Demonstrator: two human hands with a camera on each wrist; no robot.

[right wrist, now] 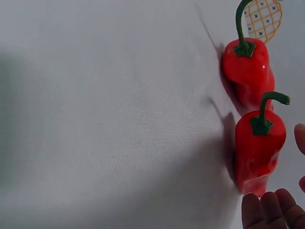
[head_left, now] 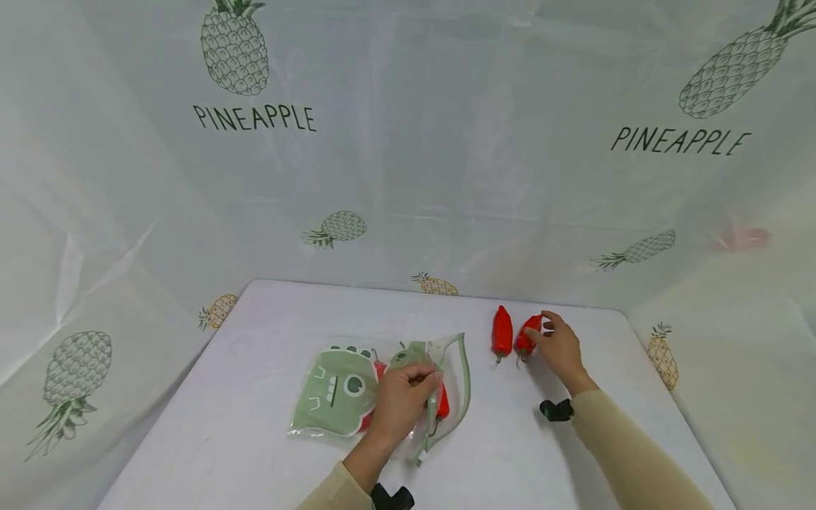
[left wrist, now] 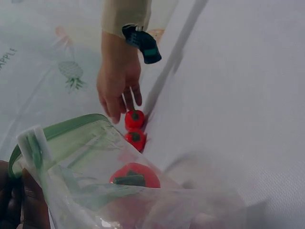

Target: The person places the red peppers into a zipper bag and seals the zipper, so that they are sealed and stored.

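Two loose peppers [head_left: 513, 334], one bag [head_left: 357, 389]

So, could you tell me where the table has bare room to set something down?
Bare cloth lies left of the green bag, along the table's far edge, and near the front right. It is crowded between the left hand at the bag's mouth and the right hand on the peppers.

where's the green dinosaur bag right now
In the head view the green dinosaur bag lies on the white table, left of centre. The left hand grips its open end, and two red peppers lie to its right.
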